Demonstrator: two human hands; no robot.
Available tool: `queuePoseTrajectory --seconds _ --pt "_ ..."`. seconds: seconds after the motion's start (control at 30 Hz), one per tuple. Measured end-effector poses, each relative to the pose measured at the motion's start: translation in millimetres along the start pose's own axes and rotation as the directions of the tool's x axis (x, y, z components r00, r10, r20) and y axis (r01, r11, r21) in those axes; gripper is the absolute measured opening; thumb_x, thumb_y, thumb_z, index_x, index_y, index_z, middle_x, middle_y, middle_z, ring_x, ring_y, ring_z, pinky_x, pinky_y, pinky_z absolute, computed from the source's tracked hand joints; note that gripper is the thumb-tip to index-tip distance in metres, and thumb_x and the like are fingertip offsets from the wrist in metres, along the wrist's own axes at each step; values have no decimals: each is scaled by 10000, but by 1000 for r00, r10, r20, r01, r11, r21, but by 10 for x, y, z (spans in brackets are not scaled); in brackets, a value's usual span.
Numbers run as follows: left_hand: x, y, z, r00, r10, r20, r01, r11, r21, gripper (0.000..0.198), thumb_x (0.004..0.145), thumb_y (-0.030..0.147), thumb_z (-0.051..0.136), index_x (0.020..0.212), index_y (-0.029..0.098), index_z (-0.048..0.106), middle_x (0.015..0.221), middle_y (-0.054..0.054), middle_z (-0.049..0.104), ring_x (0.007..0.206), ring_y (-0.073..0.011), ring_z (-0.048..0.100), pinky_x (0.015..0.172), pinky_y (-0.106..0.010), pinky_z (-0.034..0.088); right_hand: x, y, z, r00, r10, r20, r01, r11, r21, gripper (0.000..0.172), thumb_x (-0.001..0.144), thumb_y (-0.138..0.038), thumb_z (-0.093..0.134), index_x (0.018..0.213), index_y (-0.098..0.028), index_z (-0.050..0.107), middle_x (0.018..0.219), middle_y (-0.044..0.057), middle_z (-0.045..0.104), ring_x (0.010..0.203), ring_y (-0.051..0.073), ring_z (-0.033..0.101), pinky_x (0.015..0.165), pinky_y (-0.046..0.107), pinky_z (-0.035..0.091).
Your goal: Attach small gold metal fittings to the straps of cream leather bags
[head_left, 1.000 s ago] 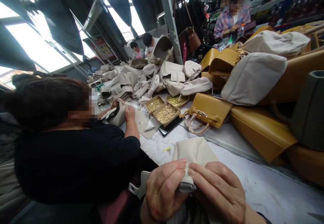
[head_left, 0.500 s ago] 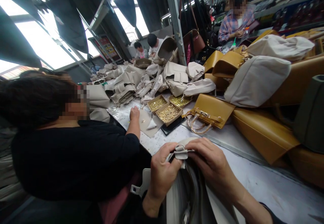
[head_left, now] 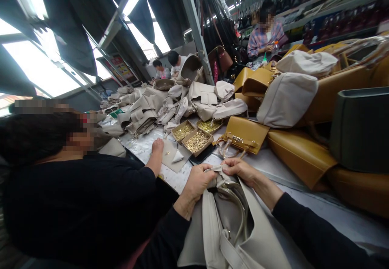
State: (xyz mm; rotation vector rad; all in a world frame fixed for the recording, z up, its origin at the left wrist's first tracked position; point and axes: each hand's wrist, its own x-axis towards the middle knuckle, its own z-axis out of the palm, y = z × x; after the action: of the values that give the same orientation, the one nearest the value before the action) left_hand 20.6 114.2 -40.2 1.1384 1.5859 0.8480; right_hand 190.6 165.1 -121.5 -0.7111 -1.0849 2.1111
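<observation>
A pale grey handbag [head_left: 212, 228] lies toward me, its mouth spread so that the dark lining shows. At its far end my left hand [head_left: 199, 182] pinches the edge between thumb and fingers. Close beside it, my right hand [head_left: 240, 169] grips the same edge, a small folded piece of the bag between the two hands. A loose strap hangs across the bag's near part. The fingertips partly hide what they pinch.
Beyond my hands stand cardboard boxes [head_left: 197, 142] of small gold fittings. A mustard handbag [head_left: 244, 134] lies to their right, with more bags behind. At left a co-worker in black [head_left: 79, 204] rests a hand [head_left: 157, 145] by a beige sheet [head_left: 170, 160]. Pale bags [head_left: 200, 92] are heaped further back.
My hands have moved slightly away from me, drawing the bag's far edge out, and more of its open inside shows. The whole view has shifted a little to the right.
</observation>
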Motion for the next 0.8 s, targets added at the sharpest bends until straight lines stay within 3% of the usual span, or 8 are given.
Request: queuePoseTrajectory --seconds 0.2,0.37,0.57,0.63,0.73,0.8 --pt "-1 -26 38 994 77 -73 -70 993 93 176 659 249 735 769 113 745 670 3 673 623 -134 558 594 -231 420 -38 33 21 998 -37 -41 38 999 26 546 540 -569 931 756 -152 652 634 -24 630 548 102 507 564 222 379" --pt "-210 -38 91 953 248 -171 -224 963 148 81 732 207 668 767 144 704 713 7 660 692 -145 562 660 -233 436 -184 -172 28 990 -135 32 139 967 -215 461 715 -552 887 811 -131 726 674 -22 618 625 102 473 594 219 328" --pt "-343 -141 137 924 279 -262 -268 960 79 35 735 168 620 747 158 652 684 20 597 673 -138 521 638 -227 417 -188 -346 -41 988 -18 153 75 922 -379 477 791 -612 806 852 -139 798 674 12 663 626 136 512 603 257 355" --pt "-359 -157 112 926 253 -280 -256 966 27 44 729 154 613 749 158 652 685 20 597 667 -136 521 631 -224 423 -104 -411 -59 988 -77 132 127 896 -425 519 830 -651 746 829 -136 805 708 42 702 654 158 553 634 276 409" --pt "-423 -136 50 926 221 -305 -241 970 -28 54 710 135 618 741 160 656 664 23 590 633 -130 513 595 -216 419 121 -544 -76 973 -232 4 202 839 -505 604 890 -712 622 837 -136 797 800 87 758 684 186 606 668 307 483" --pt "-473 -115 7 919 244 -309 -263 965 -20 65 706 135 629 753 161 666 672 18 606 643 -136 527 601 -217 430 334 -641 -72 941 -335 -46 216 700 -681 573 936 -676 565 889 -152 792 827 88 770 700 199 636 668 308 501"
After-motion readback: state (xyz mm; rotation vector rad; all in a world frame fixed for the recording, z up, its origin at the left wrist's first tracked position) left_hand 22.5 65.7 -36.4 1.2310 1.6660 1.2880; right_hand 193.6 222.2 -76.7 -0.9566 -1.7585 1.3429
